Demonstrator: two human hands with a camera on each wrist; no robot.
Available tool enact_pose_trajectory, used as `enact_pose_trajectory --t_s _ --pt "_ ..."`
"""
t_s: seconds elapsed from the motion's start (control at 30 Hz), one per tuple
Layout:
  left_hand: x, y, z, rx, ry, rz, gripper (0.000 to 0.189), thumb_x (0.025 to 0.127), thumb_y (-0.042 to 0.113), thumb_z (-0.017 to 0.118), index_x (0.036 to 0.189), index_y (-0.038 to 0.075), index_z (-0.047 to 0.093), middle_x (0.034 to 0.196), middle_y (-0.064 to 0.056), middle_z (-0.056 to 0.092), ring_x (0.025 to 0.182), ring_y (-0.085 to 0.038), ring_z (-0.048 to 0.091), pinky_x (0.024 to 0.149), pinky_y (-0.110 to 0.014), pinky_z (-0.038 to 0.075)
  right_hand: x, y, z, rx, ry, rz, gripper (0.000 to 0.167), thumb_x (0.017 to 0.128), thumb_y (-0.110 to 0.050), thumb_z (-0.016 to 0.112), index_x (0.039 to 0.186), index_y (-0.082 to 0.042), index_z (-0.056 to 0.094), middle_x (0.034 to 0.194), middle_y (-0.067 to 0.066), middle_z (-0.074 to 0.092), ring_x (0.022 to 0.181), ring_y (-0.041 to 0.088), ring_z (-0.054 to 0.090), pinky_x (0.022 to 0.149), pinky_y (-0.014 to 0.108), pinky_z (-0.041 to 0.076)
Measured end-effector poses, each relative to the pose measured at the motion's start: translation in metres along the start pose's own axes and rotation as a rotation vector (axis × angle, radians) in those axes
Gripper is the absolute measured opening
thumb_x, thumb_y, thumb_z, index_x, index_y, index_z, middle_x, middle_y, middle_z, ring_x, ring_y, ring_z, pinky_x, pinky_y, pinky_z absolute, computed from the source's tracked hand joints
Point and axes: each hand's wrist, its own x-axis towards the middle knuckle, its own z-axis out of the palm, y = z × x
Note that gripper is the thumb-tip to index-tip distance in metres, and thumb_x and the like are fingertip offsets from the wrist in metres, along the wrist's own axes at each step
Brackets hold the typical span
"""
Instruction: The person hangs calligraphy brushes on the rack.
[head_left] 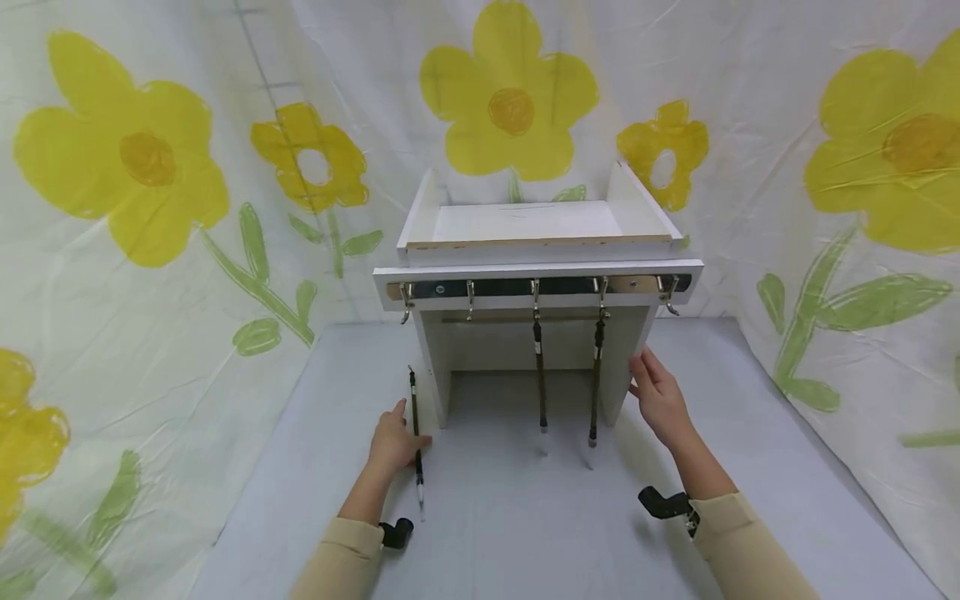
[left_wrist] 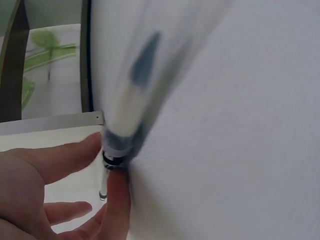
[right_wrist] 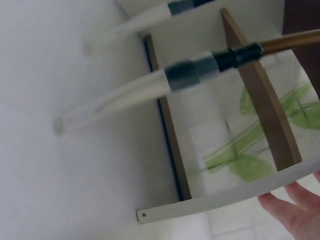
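My left hand (head_left: 392, 442) pinches a calligraphy brush (head_left: 418, 475) with a dark handle, left of a white hook rack (head_left: 442, 375). The left wrist view shows the brush's clear cap (left_wrist: 150, 60) over its dark-tipped bristles, with thumb and finger on either side of the handle. On the rack's right side panel rest the fingertips of my right hand (head_left: 662, 398), straight against its outer face. Two capped brushes hang from the rack's metal hooks, one at the middle (head_left: 540, 375) and one to its right (head_left: 597, 383).
A metal rail (head_left: 487, 287) with several hooks runs along the rack's front. Above it sits a white open shelf (head_left: 525, 221). The rack stands on a pale grey table (head_left: 510, 517). Behind and beside hangs a white cloth (head_left: 390, 108) printed with yellow flowers.
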Motion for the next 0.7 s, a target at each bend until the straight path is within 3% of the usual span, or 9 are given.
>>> enact_pose_trajectory --t_s 0.1,0.3,0.4,0.53,0.7 --pt "0.003 -0.003 0.003 0.032 0.013 0.01 0.084 0.082 0.007 0.081 0.151 -0.006 0.036 0.131 -0.033 0.052 0.106 -0.041 0.062 0.082 -0.047 0.06 0.0 0.0 0.001 -0.005 0.009 -0.003 0.056 0.11 -0.044 0.034 0.162 -0.029 0.021 0.165 0.012 0.029 0.144 0.04 0.039 0.105 0.051 0.047" --pt "0.003 -0.007 -0.005 -0.146 -0.063 -0.031 0.09 0.082 -0.006 0.072 0.156 -0.009 0.021 0.121 -0.03 0.06 0.08 -0.028 0.067 0.064 -0.033 0.06 0.0 -0.002 0.0 -0.008 0.015 0.002 0.056 0.11 -0.042 0.034 0.162 -0.026 0.021 0.164 0.013 0.03 0.144 0.038 0.04 0.105 0.05 0.047" --pt "0.0 -0.007 -0.011 -0.228 -0.103 -0.061 0.09 0.082 -0.008 0.069 0.156 -0.011 0.017 0.126 -0.032 0.059 0.086 -0.027 0.067 0.069 -0.033 0.06 -0.001 -0.004 0.0 -0.002 0.02 0.003 0.055 0.11 -0.041 0.034 0.162 -0.026 0.022 0.164 0.013 0.03 0.144 0.039 0.04 0.105 0.052 0.047" --pt "-0.005 -0.007 -0.017 -0.369 -0.118 -0.07 0.082 0.082 -0.013 0.066 0.153 -0.014 0.025 0.124 -0.033 0.056 0.09 -0.029 0.065 0.072 -0.036 0.063 0.0 -0.005 0.0 0.009 0.021 0.015 0.057 0.11 -0.043 0.035 0.162 -0.026 0.022 0.165 0.012 0.029 0.145 0.039 0.039 0.106 0.052 0.046" --pt "-0.013 -0.001 -0.033 -0.548 -0.051 -0.039 0.08 0.088 -0.013 0.063 0.158 0.0 0.026 0.128 -0.029 0.05 0.095 -0.027 0.066 0.074 -0.034 0.064 0.0 -0.004 0.001 0.005 0.015 0.026 0.058 0.109 -0.045 0.034 0.163 -0.027 0.019 0.165 0.013 0.028 0.145 0.04 0.039 0.106 0.053 0.047"
